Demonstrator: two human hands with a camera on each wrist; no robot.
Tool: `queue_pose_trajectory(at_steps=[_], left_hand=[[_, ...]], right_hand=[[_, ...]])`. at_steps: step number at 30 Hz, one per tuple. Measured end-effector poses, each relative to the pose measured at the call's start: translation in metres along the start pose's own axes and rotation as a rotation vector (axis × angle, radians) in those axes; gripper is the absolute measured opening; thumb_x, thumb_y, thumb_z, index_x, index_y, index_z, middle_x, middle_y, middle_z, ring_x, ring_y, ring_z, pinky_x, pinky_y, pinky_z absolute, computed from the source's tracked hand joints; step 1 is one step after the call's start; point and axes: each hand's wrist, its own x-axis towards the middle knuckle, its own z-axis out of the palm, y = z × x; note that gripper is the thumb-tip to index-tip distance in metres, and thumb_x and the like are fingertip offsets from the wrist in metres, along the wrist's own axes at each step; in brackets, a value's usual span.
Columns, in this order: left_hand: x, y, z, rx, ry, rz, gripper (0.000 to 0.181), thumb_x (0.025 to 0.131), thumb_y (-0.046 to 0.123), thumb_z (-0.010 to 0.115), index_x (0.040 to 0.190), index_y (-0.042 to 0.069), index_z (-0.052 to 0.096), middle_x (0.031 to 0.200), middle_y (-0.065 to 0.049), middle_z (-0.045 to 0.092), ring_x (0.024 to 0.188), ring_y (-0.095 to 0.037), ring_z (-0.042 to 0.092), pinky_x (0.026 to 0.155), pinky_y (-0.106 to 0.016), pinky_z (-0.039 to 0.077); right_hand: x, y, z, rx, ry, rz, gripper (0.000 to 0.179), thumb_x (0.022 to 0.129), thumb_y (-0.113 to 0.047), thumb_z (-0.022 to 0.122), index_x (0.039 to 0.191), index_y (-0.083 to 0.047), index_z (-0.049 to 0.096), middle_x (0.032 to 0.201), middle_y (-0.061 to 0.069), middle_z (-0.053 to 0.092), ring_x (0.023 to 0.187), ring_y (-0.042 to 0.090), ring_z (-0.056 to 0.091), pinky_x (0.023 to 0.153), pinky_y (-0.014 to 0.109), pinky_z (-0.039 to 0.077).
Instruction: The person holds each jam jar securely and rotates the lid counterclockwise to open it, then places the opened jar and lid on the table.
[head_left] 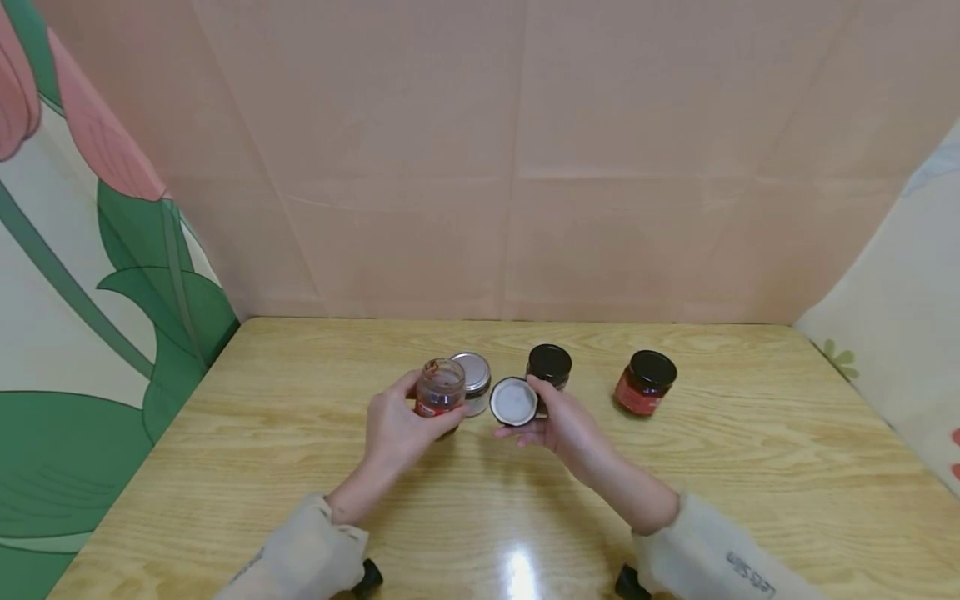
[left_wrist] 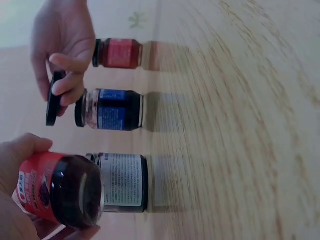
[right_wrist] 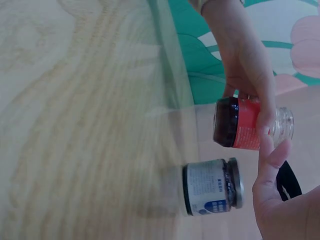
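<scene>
My left hand (head_left: 399, 427) grips an uncapped glass jam jar (head_left: 439, 385) with a red label, its threaded mouth bare and dark jam below. In the left wrist view the same jar (left_wrist: 65, 190) is lifted off the table. My right hand (head_left: 566, 421) pinches a round lid (head_left: 513, 402), black outside, with its white inner face toward the head camera. Lid and jar are apart, side by side. Just behind the held jar stands a silver-lidded jar (head_left: 474, 375) with a white label. Behind the right hand is a black-lidded jar (head_left: 550, 363), whose blue label (left_wrist: 111, 110) shows in the left wrist view.
Farther right on the wooden table (head_left: 300, 367) stands another black-lidded jar (head_left: 646, 382) with a red label. A plain pinkish cloth (head_left: 517, 167) hangs behind the table's far edge. A wall painted with flowers and leaves (head_left: 90, 250) borders the left side.
</scene>
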Motion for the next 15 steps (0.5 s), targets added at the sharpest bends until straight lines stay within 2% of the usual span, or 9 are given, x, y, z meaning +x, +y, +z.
queue_pose_trajectory(at_steps=[6,11,15], left_hand=[[0.007,-0.005,-0.004,0.024,0.007,-0.085,0.052,0.061,0.032,0.089,0.105,0.011,0.069,0.094,-0.004,0.072,0.080,-0.017,0.063,0.066,-0.029,0.048],[0.013,-0.009,-0.006,0.051,-0.008,-0.114,0.052,0.063,0.030,0.089,0.105,0.007,0.069,0.096,-0.009,0.072,0.086,-0.022,0.065,0.072,-0.036,0.050],[0.016,-0.013,-0.005,0.042,-0.030,-0.139,0.054,0.064,0.027,0.088,0.108,0.004,0.067,0.101,-0.013,0.071,0.094,-0.027,0.065,0.081,-0.041,0.051]], right_hand=[[0.000,0.007,0.001,-0.020,-0.043,0.011,0.049,0.105,-0.031,0.029,0.127,0.011,0.042,0.088,0.010,0.073,0.072,0.015,0.072,0.058,0.021,0.051],[0.002,0.013,0.002,-0.054,-0.062,0.022,0.050,0.104,-0.031,0.030,0.125,0.012,0.044,0.094,0.021,0.072,0.073,0.016,0.072,0.061,0.023,0.054],[0.002,0.019,0.003,-0.085,-0.077,0.026,0.052,0.104,-0.032,0.030,0.127,0.013,0.044,0.096,0.022,0.071,0.074,0.017,0.072,0.062,0.024,0.054]])
